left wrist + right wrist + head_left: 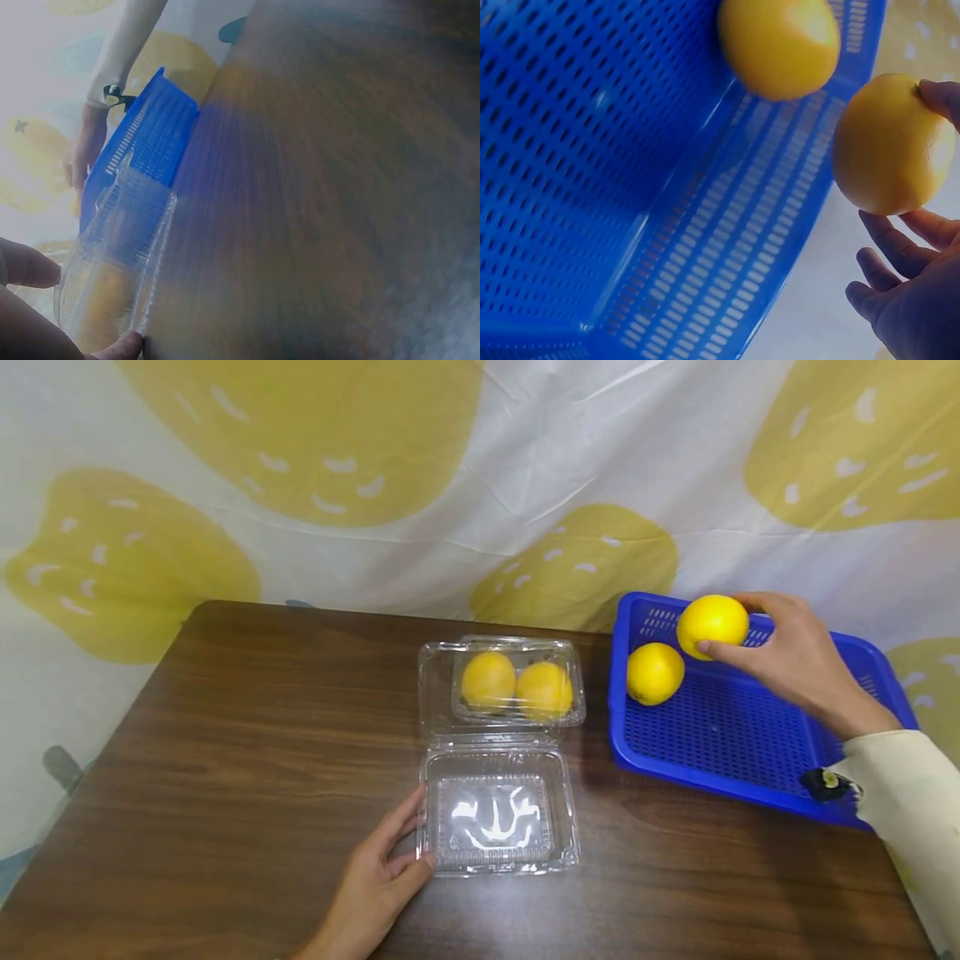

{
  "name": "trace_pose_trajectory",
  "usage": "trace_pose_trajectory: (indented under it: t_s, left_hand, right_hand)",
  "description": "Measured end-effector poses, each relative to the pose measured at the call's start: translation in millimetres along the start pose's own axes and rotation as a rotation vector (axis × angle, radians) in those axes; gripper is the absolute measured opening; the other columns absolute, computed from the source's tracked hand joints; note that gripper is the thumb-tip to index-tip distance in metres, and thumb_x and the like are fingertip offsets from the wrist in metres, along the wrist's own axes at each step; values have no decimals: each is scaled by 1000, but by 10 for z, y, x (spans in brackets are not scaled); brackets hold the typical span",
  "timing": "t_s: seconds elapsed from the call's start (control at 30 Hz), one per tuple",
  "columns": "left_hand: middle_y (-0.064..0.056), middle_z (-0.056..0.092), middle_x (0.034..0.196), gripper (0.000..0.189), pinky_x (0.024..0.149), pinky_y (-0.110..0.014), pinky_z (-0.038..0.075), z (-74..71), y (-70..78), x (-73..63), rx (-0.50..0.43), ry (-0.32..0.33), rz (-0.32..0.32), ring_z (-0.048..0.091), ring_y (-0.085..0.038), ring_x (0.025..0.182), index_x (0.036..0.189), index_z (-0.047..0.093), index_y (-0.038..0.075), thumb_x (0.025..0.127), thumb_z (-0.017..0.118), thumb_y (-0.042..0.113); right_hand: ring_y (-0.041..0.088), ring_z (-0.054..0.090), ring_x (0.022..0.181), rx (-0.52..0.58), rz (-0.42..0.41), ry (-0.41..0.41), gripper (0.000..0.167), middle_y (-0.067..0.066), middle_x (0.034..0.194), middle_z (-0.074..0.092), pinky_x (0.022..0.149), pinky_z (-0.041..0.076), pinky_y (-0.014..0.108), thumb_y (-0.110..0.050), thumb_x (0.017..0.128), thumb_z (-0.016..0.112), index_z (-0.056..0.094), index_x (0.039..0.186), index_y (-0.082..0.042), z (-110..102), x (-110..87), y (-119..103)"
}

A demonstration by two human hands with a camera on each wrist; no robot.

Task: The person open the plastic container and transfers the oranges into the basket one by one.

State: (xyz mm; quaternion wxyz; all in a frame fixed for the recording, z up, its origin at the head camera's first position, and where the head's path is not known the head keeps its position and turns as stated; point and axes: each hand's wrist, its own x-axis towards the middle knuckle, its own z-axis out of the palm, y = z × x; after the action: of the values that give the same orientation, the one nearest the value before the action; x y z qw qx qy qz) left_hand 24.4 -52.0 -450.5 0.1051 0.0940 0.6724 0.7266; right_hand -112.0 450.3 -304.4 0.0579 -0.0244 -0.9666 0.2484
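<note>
My right hand [798,652] grips a yellow citrus fruit [712,625] between thumb and fingers, above the back of a blue plastic basket [720,787]. Just below and left of it, a second yellow fruit [655,674] lies in the basket, against its left side. My left hand [382,868] holds the left edge of an open clear plastic clamshell box [495,810], thumb at the near corner. Its base has no fruit in it. Behind the base, the clear lid [438,693] overlaps another clear box [573,702] containing two yellow-orange fruits [488,682].
Brown wooden table [262,760] lies under everything, with its back edge against a white cloth [375,560] printed with yellow fruit shapes. The basket's raised rim stands right of the clear boxes. A dark band [825,783] hangs at the right sleeve cuff.
</note>
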Motion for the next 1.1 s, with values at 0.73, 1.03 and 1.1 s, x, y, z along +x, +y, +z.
trace_pose_trajectory:
  t_s: [0.73,1.03,1.1]
  left_hand:
    - [-20,47,168,75,105,-26,61,13,-16,-9,5,-5,1,55,-31,143,165,48,2,95,74,-7]
    - [-20,46,170,74,106,-24,59,11,-3,-5,10,-9,12,50,-42,146,165,47,2,97,73,-7]
    - [-21,46,170,73,106,-24,59,9,0,-1,9,-10,12,50,-43,146,165,47,2,97,73,-7]
  right_hand:
    - [65,30,144,-146,-17,-63,90,45,147,50,112,28,84,-46,97,84,51,148,20,57,-36,424]
    - [58,45,121,-265,-46,-130,88,42,133,62,89,46,71,-45,93,88,56,144,20,39,-83,446]
    - [51,55,110,-298,-86,-140,84,40,125,68,82,50,62,-42,92,90,60,140,19,55,-78,473]
